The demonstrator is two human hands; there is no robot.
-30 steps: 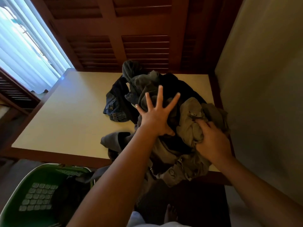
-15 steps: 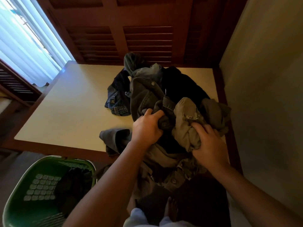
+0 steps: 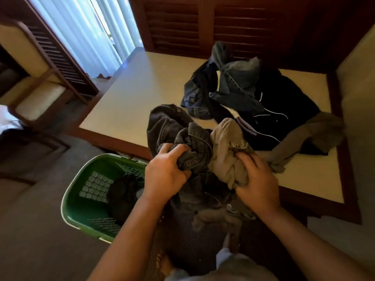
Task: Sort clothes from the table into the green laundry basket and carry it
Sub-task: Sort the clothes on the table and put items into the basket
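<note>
Grip of left hand (image 3: 166, 175), splayed a second ago, now clamps grey denim (image 3: 168, 126); right hand (image 3: 257, 179) clamps khaki cloth (image 3: 225, 147); bundle seems ready for green laundry basket (image 3: 81, 209).

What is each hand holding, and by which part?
Left hand grips the dark grey denim garment by a bunched seamed fold; right hand grips the crumpled khaki garment by a gathered bunch.

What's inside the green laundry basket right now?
One dark garment lies bunched in the green laundry basket. The left hand and the grey jeans it grips cover the basket's right side, so anything there is hidden.
</note>
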